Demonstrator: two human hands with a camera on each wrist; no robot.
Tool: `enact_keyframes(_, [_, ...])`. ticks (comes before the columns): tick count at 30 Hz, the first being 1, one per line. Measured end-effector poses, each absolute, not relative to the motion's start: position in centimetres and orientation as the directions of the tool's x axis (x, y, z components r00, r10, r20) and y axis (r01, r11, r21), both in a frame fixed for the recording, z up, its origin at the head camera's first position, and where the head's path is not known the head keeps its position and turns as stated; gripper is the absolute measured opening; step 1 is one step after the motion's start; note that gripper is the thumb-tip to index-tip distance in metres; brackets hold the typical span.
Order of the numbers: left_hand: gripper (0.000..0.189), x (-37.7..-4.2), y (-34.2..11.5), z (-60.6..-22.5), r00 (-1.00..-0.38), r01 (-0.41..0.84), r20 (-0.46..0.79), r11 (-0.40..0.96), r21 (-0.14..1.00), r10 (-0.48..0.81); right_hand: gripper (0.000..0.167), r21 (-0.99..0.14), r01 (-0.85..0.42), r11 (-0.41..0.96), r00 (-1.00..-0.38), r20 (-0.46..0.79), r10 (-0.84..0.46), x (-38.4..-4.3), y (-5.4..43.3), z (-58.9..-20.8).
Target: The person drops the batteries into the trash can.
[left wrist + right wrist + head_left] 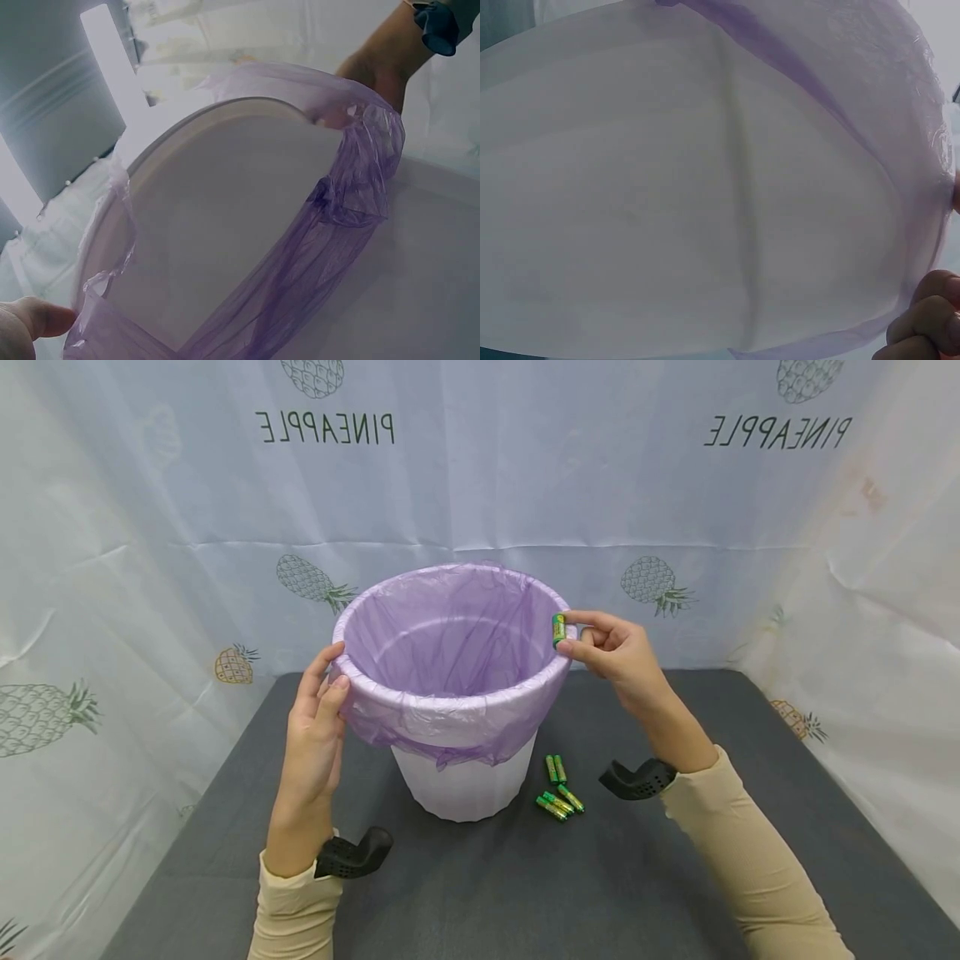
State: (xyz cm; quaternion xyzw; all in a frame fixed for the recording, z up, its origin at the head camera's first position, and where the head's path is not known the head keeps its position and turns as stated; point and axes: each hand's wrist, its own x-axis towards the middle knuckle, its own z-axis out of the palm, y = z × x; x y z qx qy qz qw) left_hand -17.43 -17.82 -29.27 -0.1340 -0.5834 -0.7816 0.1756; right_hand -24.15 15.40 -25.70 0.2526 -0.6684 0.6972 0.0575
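**Battery (558,631) at the right rim of a lined waste bin (463,787)**

The right hand (618,656) pinches the small green-and-yellow battery narrowly between thumb and forefinger, upright, at the far right part of the bin's rim (453,701). Whether it already hangs inside the opening is hard to tell. Whether a second battery hides behind it cannot be told either.

The left hand (315,735) rests against the near left of the rim from outside, thumb and forefinger spread a little apart and touching the purple plastic liner (450,727), which is folded down over the bin's white wall.

Five more batteries (561,792) lie on the dark tabletop (675,877), to the right of the bin's foot: a pair side by side on the far side, a loose group of three nearer.

The step in hand appears to be carrying a battery over to the bin. The next move would call for bringing the fingertips a little left, clear of the rim, and parting them, while the left hand steadies bin and liner.
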Motion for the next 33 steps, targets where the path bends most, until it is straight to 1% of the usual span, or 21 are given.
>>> enact_keyframes(6, [0.037, -17.4, -17.8, -29.2, -0.903, 0.429, 0.413, -0.257, 0.866, -0.119, 0.034, -0.902, -0.416, -0.113, -0.865, 0.431, -0.259, -24.1, 15.6, -26.0])
enact_keyframes(12, [0.037, -17.4, -17.7, -29.2, -0.903, 0.43, 0.414, -0.254, 0.866, -0.117, 0.033, -0.897, -0.426, -0.114, -0.874, 0.441, -0.202, -23.7, 16.1, -26.3])
enact_keyframes(21, [0.037, -17.4, -17.6, -29.1, -0.897, 0.442, 0.425, -0.253, 0.861, -0.12, 0.033, -0.878, -0.459, -0.137, -0.865, 0.477, -0.159, -23.1, 17.1, -28.1])
enact_keyframes(28, [0.036, -17.5, -17.8, -29.2, -0.894, 0.448, 0.436, -0.261, 0.855, -0.106, 0.04, -0.88, -0.465, -0.095, -0.855, 0.475, -0.211, -22.8, 17.8, -30.4])
enact_keyframes(33, [0.037, -17.5, -17.8, -29.3, -0.893, 0.45, 0.438, -0.265, 0.853, -0.105, 0.04, -0.88, -0.47, -0.065, -0.845, 0.47, -0.255, -22.6, 18.2, -31.9])
